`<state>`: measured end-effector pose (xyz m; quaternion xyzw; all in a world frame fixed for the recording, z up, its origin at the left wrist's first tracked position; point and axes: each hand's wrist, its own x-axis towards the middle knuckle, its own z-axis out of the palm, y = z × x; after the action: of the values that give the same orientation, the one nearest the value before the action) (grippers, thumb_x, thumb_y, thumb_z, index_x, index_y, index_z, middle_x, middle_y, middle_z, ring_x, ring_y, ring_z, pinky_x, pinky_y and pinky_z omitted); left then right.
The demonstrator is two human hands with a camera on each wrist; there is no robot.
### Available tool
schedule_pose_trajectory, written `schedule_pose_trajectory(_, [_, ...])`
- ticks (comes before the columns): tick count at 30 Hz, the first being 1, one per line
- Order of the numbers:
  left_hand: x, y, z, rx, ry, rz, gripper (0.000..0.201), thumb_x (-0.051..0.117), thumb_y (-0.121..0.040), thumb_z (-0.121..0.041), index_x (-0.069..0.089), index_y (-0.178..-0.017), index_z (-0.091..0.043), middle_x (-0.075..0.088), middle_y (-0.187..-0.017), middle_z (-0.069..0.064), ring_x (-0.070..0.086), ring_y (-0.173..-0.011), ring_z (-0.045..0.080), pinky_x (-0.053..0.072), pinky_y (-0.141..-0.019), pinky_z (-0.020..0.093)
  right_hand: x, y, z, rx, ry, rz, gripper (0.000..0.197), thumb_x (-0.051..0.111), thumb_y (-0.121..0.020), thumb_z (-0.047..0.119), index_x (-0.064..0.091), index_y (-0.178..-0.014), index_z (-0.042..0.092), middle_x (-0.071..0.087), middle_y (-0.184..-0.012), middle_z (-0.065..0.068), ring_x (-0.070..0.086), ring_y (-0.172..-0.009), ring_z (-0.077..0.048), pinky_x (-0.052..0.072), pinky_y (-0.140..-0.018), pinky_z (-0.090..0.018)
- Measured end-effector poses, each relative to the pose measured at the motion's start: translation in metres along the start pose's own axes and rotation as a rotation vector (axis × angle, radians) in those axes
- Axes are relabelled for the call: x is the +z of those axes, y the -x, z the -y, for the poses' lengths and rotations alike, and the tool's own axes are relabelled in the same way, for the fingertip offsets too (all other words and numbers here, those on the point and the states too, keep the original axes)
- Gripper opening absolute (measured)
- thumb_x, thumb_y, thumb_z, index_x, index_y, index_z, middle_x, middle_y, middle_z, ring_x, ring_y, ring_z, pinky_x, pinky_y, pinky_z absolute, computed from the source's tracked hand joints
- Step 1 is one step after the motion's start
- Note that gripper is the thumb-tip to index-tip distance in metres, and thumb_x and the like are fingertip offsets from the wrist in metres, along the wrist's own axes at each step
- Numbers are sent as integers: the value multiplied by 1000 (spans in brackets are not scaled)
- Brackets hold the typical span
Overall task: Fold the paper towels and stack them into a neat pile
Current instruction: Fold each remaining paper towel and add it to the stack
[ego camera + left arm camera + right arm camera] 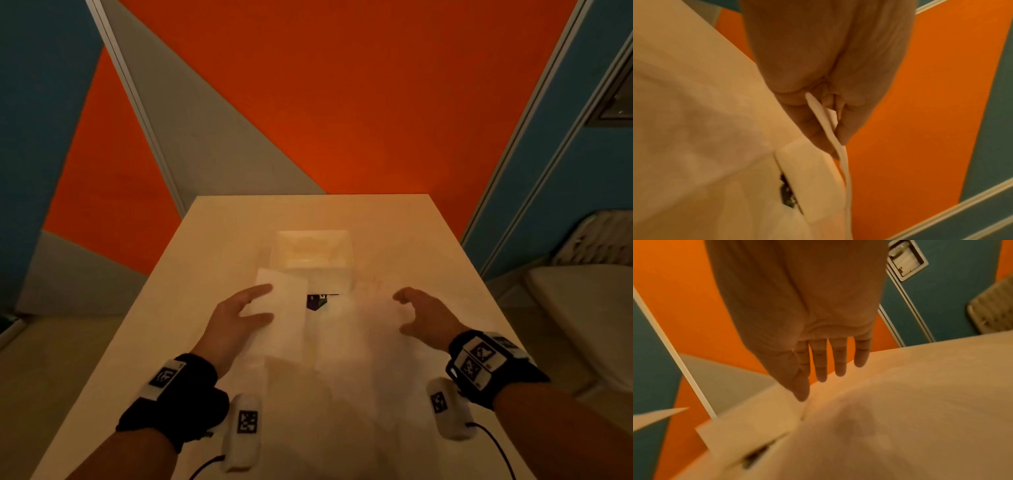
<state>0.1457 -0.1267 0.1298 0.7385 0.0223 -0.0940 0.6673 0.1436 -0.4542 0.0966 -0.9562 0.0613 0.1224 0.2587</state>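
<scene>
My left hand (265,304) pinches a folded white paper towel (282,298) between thumb and fingers, just above the table. In the left wrist view the folded paper towel (831,129) shows edge-on between the left hand's (835,139) fingertips. A loose, blurred white paper towel (356,342) lies spread in front of me. My right hand (401,312) hovers over its right side, fingers straight and holding nothing. The right wrist view shows the right hand (818,386) spread above the loose towel (900,418).
A white paper towel pack (313,257) with a dark label (318,302) sits mid-table behind the hands, also seen as the pack (812,178) and the pack (748,426). The pale table (428,240) stands against an orange wall. A white chair (582,308) is at the right.
</scene>
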Motion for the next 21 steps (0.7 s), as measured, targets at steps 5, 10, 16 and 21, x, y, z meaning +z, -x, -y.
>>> schedule_pose_trajectory(5, [-28, 6, 42, -81, -205, -62, 42, 64, -81, 7, 64, -113, -22, 55, -121, 1, 50, -109, 19, 42, -92, 31, 11, -5, -29, 54, 356, 196, 95, 79, -74, 23, 20, -149, 30, 21, -155, 5, 29, -139, -25, 30, -111, -45])
schedule_pose_trajectory(10, [-45, 9, 71, -146, -356, -59, 46, 74, -75, 0, 62, -109, -28, 55, -119, 4, 51, -110, 25, 44, -91, 34, 10, -11, -29, 43, 482, 236, 109, 83, -69, 29, 12, -151, 32, 15, -157, 5, 23, -142, -24, 26, -113, -46])
schedule_pose_trajectory(16, [-49, 5, 81, -126, -403, -91, 53, 78, -70, 0, 60, -109, -32, 56, -122, 7, 53, -108, 26, 46, -96, 40, 9, -13, -26, 18, 540, 216, 108, 84, -68, 31, 15, -150, 32, 19, -156, 5, 26, -141, -24, 27, -113, -46])
schedule_pose_trajectory(21, [-51, -3, 83, -72, -486, -117, 54, 75, -73, 3, 56, -116, -25, 53, -129, 8, 49, -107, 21, 41, -90, 29, 8, -10, -27, 13, 572, 178, 105, 83, -67, 39, 18, -149, 33, 24, -153, 6, 30, -138, -23, 28, -111, -45])
